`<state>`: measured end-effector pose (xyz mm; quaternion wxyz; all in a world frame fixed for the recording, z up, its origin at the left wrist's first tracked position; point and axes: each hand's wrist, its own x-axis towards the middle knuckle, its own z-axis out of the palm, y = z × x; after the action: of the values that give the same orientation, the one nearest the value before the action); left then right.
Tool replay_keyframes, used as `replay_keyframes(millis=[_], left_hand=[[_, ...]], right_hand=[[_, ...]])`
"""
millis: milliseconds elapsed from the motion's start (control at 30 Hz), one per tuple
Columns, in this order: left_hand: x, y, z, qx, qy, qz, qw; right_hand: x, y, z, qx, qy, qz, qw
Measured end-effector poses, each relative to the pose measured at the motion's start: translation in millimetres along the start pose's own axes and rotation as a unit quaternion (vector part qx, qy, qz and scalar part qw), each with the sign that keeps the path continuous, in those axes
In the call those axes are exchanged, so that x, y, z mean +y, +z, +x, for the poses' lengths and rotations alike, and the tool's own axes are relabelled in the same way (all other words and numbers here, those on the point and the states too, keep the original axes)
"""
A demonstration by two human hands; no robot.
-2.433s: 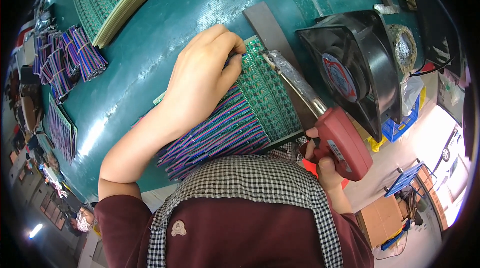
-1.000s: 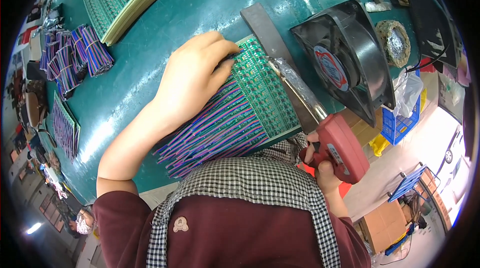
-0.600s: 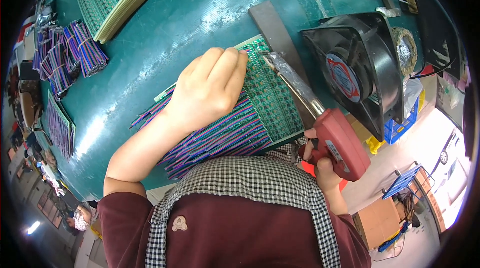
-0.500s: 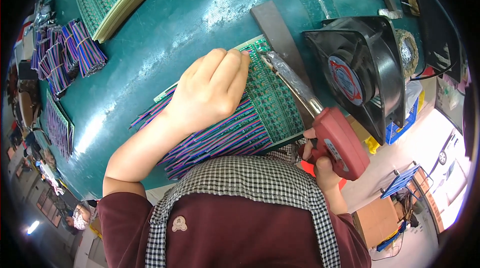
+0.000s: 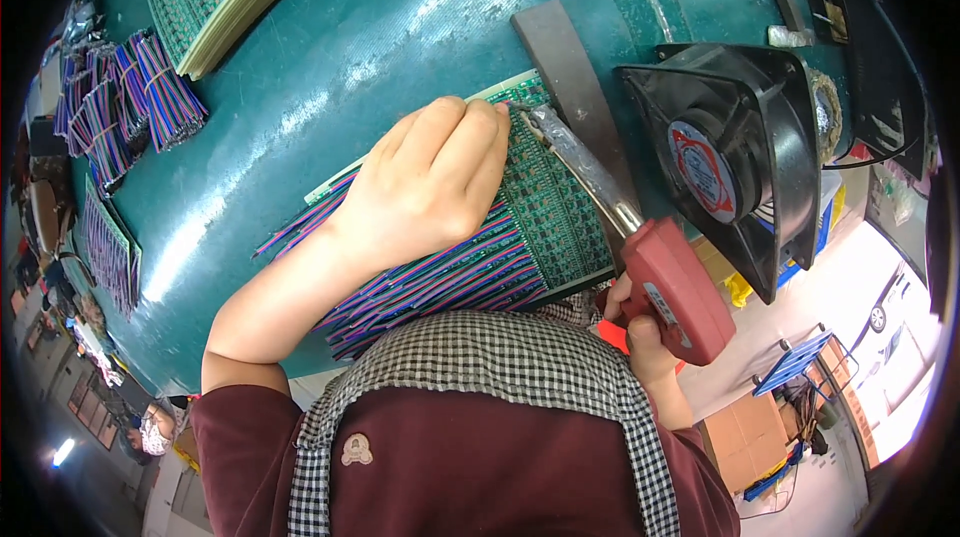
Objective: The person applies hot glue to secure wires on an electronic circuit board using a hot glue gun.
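Note:
In my right hand [image 5: 645,332] is a red soldering gun [image 5: 675,292], my fingers wrapped round its grip. Its metal barrel slants up and left, and the tip sits close to my left fingertips over a green circuit board panel [image 5: 560,192]. My left hand [image 5: 430,172] is closed, its fingertips pressed together near the panel's far edge; whatever they pinch is hidden. Rows of multicoloured wires [image 5: 430,282] run leftward from the panel, partly covered by my left hand and forearm. A dark flat bar [image 5: 575,67] lies along the panel's right side.
Right of the bar stands a black fan [image 5: 715,167], with a roll of tape [image 5: 826,117] behind it. A stack of green circuit panels [image 5: 210,7] occupies the far left, near bundled coloured wires [image 5: 165,87]. A wired board [image 5: 112,247] lies at the table's left edge.
The view has shifted slightly, so the fan and bar appear a little further right. My left fingertips and the soldering gun's tip remain close together at the panel. Both grips look unchanged.

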<state>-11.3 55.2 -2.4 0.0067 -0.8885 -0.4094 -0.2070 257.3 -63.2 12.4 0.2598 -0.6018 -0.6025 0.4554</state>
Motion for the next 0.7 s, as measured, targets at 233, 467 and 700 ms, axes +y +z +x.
replay_keyframes(millis=[233,467,700], left_hand=[[-3,3,2,0.041,0.025,0.024,0.999],[-3,3,1,0.037,0.022,0.016,0.999],[-3,1,1,0.034,0.025,0.014,0.999]], right_hand=[[-17,4,11,0.014,0.043,0.223,0.974],[-24,8,14,0.036,0.074,0.267,0.960],[-13,6,10,0.019,0.042,0.219,0.975]])
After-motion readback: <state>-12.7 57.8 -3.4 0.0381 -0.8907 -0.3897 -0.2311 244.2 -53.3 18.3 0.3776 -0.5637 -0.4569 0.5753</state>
